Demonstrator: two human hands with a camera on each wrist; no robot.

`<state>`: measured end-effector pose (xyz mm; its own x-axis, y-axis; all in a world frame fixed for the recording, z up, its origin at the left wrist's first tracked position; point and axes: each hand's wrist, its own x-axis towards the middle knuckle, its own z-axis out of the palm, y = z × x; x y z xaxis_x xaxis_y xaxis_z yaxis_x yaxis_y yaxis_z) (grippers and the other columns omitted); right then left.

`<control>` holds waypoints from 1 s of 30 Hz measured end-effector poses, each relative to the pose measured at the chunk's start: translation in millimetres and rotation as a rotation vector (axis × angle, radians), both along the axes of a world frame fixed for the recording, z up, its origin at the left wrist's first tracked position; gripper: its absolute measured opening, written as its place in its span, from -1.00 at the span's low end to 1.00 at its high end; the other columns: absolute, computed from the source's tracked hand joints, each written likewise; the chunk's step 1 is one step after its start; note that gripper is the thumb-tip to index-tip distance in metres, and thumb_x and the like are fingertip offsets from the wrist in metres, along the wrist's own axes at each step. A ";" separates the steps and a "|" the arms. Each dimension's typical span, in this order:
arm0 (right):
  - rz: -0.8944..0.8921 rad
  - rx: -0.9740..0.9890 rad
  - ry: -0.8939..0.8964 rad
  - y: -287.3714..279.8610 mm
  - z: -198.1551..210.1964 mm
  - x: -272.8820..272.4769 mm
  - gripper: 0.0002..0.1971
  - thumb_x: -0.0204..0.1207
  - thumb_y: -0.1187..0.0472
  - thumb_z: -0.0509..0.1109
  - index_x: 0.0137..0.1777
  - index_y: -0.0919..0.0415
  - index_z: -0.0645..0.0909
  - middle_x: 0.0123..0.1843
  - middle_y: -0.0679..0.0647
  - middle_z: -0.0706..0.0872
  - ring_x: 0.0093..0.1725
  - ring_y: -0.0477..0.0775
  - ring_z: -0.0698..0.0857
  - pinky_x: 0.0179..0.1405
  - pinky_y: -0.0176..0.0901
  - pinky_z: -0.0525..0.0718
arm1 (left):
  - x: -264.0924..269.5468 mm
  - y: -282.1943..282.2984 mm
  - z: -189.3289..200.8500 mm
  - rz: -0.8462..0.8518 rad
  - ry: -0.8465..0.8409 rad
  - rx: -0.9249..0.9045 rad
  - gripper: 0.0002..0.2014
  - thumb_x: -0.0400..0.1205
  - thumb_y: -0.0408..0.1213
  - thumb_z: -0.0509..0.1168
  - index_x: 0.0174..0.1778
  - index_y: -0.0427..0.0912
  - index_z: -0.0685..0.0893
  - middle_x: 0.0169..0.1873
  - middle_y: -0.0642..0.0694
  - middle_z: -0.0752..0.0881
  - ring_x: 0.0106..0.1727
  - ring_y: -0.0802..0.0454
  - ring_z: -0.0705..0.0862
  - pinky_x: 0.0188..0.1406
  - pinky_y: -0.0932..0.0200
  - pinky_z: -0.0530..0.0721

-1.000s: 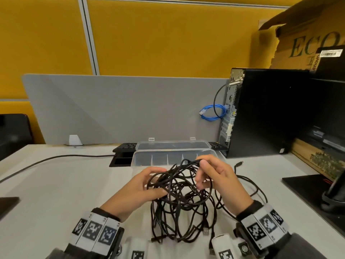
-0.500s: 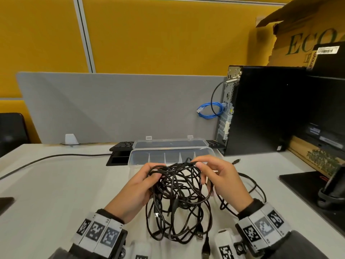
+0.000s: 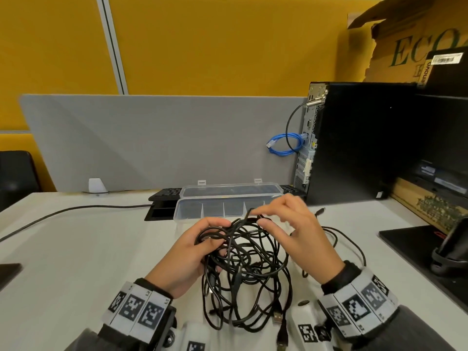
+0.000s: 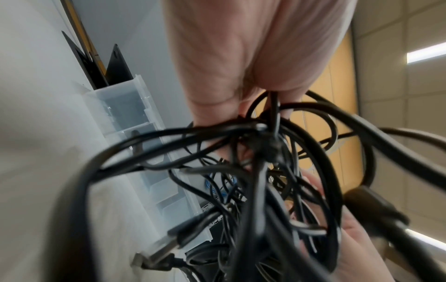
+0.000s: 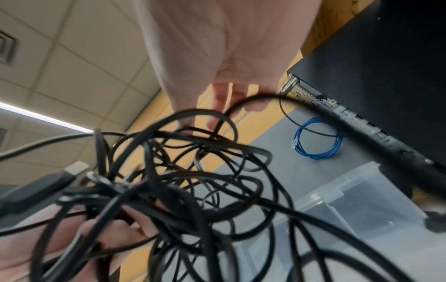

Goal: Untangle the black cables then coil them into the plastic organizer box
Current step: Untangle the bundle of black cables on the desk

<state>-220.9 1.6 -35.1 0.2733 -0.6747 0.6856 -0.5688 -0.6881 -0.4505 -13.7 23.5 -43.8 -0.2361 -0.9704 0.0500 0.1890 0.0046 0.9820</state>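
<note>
A tangle of black cables point(image 3: 245, 272) hangs between both hands above the white desk point(image 3: 76, 249), with USB plugs dangling at its lower end. My left hand point(image 3: 200, 247) grips several strands on the tangle's left side; the left wrist view shows its fingers point(image 4: 243, 106) curled around them. My right hand point(image 3: 281, 224) pinches one loop at the top between thumb and forefinger, other fingers raised. The clear plastic organizer box point(image 3: 228, 206) lies open just behind the hands, lid tipped back, its compartments showing nothing inside. The same cables point(image 5: 183, 187) fill the right wrist view.
A black computer tower point(image 3: 354, 140) stands at the back right with a blue network cable point(image 3: 283, 145) hanging beside it. A grey divider point(image 3: 152, 138) closes the desk's rear. A black cord point(image 3: 63, 214) runs across the left. A monitor base point(image 3: 428, 252) sits at the right.
Both hands have lifted the tangle slightly and shifted it toward the box. My right hand changed from a fuller hold to a fingertip pinch on the top loop.
</note>
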 end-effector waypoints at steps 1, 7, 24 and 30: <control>-0.010 -0.029 -0.032 2.1 3.1 -0.1 -0.81 0.51 -0.10 0.26 0.00 -0.14 0.66 -0.12 -0.25 0.55 -0.01 -0.25 0.51 -0.04 -0.52 0.39 | 0.7 -0.7 0.1 0.012 0.034 0.000 -0.72 0.62 -0.56 0.12 0.05 -0.18 0.66 -0.24 -0.13 0.67 -0.29 0.04 0.64 -0.31 0.17 0.66; 0.196 0.250 -0.068 20.7 26.6 -8.0 -0.53 0.56 -0.07 0.31 -0.54 0.12 0.61 -0.59 -0.06 0.59 -0.56 -0.20 0.51 -0.37 -0.47 0.49 | 2.3 -6.8 1.6 0.108 0.306 0.008 -0.74 0.54 -0.43 0.17 0.10 -0.21 0.63 -0.45 0.01 0.65 -0.45 0.14 0.61 -0.56 0.28 0.59; 0.132 0.412 -0.014 23.9 8.2 17.9 -0.76 0.56 0.16 0.36 0.20 0.01 0.48 -0.04 -0.31 0.61 -0.37 -0.39 0.60 -0.36 -0.53 0.47 | 8.2 -13.7 1.6 0.096 0.514 0.094 -0.81 0.50 -0.42 0.19 -0.03 -0.18 0.61 -0.28 -0.14 0.63 -0.41 0.05 0.64 -0.52 0.23 0.68; 0.194 0.571 -0.385 7.2 -4.0 11.5 -0.77 0.45 0.24 0.47 0.01 0.07 0.48 -0.20 -0.05 0.72 -0.38 -0.06 0.50 -0.32 -0.32 0.52 | 10.4 -4.7 3.6 -0.196 0.481 0.035 -0.46 0.13 -0.59 0.46 0.06 -0.23 0.68 -0.26 -0.28 0.71 -0.16 -0.21 0.77 -0.13 -0.08 0.76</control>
<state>-209.4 8.8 -39.1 0.2341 -0.9210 0.3115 -0.1884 -0.3573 -0.9148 -3.3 18.8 -40.2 -0.3714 -0.9135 0.1662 0.6132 -0.1070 0.7827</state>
